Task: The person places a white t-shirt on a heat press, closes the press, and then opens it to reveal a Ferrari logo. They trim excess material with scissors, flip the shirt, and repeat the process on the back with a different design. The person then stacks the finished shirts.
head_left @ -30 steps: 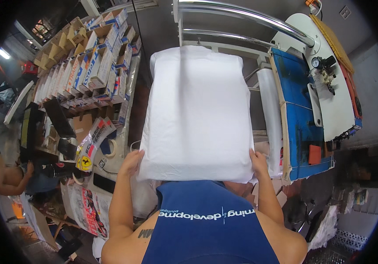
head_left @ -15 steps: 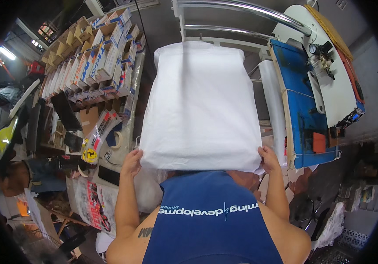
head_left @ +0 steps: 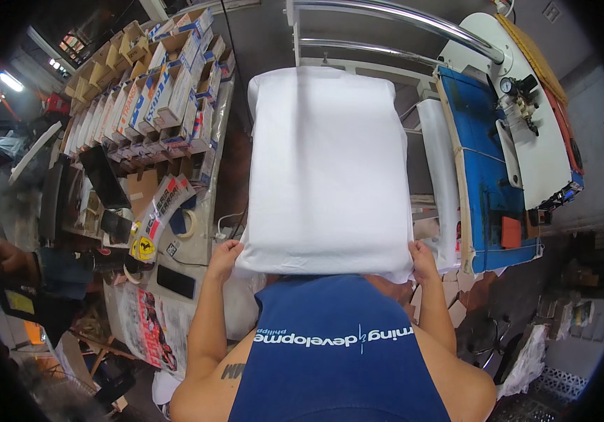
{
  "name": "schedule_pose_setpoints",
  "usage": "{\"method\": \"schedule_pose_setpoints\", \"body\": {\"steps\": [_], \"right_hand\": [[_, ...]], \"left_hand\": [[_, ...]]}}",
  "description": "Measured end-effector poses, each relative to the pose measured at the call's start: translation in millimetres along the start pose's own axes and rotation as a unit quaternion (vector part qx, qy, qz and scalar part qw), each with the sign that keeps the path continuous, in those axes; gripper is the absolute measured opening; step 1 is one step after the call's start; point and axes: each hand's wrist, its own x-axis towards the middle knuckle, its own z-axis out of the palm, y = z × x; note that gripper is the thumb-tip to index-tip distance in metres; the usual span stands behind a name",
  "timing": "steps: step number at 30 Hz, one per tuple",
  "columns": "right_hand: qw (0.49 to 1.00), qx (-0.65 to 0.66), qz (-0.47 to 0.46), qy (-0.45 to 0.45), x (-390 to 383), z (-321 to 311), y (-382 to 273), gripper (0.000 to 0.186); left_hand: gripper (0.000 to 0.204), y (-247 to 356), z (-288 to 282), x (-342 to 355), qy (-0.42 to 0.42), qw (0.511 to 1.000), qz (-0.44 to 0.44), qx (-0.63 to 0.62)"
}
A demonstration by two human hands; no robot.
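White fabric (head_left: 330, 169) lies over a flat, roughly rectangular platen in front of me, hiding it. Its surface is mostly smooth, with small folds along the near edge and at the corners. My left hand (head_left: 225, 259) pinches the cloth at the near left corner, fingers closed. At the near right corner, my right hand (head_left: 422, 261) grips the same fabric between thumb and fingers. Both forearms reach forward beside my blue sleeveless top (head_left: 337, 352).
Right of the cloth stands a heat press with a blue pad (head_left: 488, 155) and pressure gauge (head_left: 506, 85). Metal rails (head_left: 400, 17) cross behind. The left table holds long boxes (head_left: 140, 98), a tape roll (head_left: 188, 224) and a phone (head_left: 175, 281). A person's arm (head_left: 17, 260) shows far left.
My hands have come slightly closer together, and the fabric's near corners have drawn inward with them. At the far left, the other person and a dark object have shifted.
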Motion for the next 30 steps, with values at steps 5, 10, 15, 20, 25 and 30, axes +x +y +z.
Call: {"method": "schedule_pose_setpoints", "body": {"steps": [5,10,15,20,25,30], "right_hand": [[0.995,-0.07,0.059,-0.044,-7,-2,-21,0.02],[0.875,-0.454,-0.039,0.164,19,14,-82,0.025],[0.711,-0.432,-0.505,0.229,95,108,-161,0.021],[0.678,-0.503,-0.528,0.095,178,253,-225,0.037],[0.621,-0.554,-0.541,0.12,239,310,-263,0.042],[0.639,-0.604,-0.466,0.092,262,312,-286,0.038]], "left_hand": [[0.021,12,-15,15,-0.09,0.989,-0.082,0.085],[0.037,90,-24,53,0.028,0.888,0.001,0.458],[0.041,191,69,132,0.226,0.755,0.437,0.433],[0.028,267,213,211,0.056,0.667,0.558,0.49],[0.032,300,266,263,0.1,0.643,0.557,0.515],[0.024,314,262,303,0.061,0.667,0.58,0.463]]}}
